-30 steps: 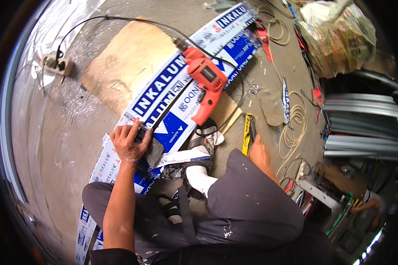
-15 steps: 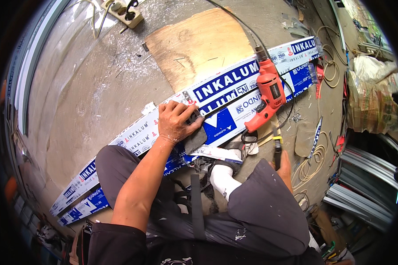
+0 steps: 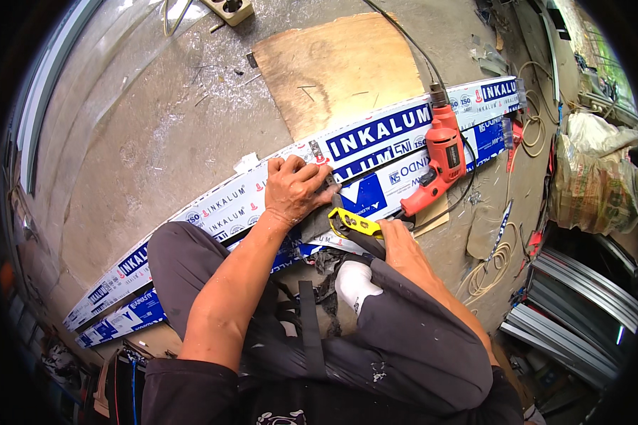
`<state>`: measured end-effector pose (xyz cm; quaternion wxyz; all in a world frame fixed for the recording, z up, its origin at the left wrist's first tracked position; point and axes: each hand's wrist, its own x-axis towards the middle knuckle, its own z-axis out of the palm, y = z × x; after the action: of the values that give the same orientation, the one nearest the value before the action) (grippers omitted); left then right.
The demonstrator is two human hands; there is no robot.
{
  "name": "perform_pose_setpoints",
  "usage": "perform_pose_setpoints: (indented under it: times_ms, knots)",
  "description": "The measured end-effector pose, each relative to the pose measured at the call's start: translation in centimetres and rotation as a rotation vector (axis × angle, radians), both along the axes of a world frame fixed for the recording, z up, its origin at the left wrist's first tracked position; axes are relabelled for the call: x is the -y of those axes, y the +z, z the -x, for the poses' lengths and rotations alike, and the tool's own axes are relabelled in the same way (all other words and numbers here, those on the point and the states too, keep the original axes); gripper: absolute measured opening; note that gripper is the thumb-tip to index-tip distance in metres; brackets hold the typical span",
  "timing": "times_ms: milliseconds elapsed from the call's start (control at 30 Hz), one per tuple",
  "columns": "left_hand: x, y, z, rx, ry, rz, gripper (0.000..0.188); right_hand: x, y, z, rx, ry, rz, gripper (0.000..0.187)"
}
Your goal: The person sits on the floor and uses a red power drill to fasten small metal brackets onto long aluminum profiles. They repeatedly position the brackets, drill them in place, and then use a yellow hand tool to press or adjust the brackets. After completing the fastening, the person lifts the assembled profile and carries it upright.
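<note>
My left hand rests on the film-wrapped long profile, its fingers bent and closing on a small dark piece at the seam; the piece is mostly hidden. My right hand is wrapped round a yellow and black hand riveter. The riveter's dark front end lies just below my left fingertips. A small metal bracket sits on the profile above my left hand. Another blue-and-white wrapped profile lies alongside on the near side. A red corded drill rests across both profiles, touched by neither hand.
Beyond the profiles lies a plywood board with several thin metal pins on it. A power strip stands at the far edge. To the right are coiled pale cable, a bulky sack and stacked metal profiles.
My right hand has brought the riveter from beside my right knee leftward to my left hand. The left hand stays on the profile. The whole view has shifted slightly.
</note>
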<state>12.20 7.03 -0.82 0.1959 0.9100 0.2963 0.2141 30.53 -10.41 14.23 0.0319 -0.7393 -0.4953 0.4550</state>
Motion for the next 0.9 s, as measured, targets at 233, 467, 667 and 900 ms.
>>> perform_pose_setpoints:
  times_ms: [233, 467, 667, 900]
  knots:
    - [0.0, 0.0, 0.1, -0.017, -0.017, 0.031, 0.044, -0.6, -0.4, 0.4, 0.022, 0.011, 0.036, 0.072]
    - [0.0, 0.0, 0.2, -0.052, -0.032, 0.043, 0.046, -1.5, -0.8, 0.8, 0.025, -0.016, 0.116, 0.073]
    - [-0.2, 0.1, 0.3, -0.070, -0.043, 0.060, 0.044, -2.3, -0.8, 1.1, 0.042, -0.044, 0.199, 0.069]
    - [-0.4, 0.3, 0.4, -0.048, -0.037, 0.101, 0.044, -3.2, -1.0, 1.1, 0.027, -0.014, 0.233, 0.056]
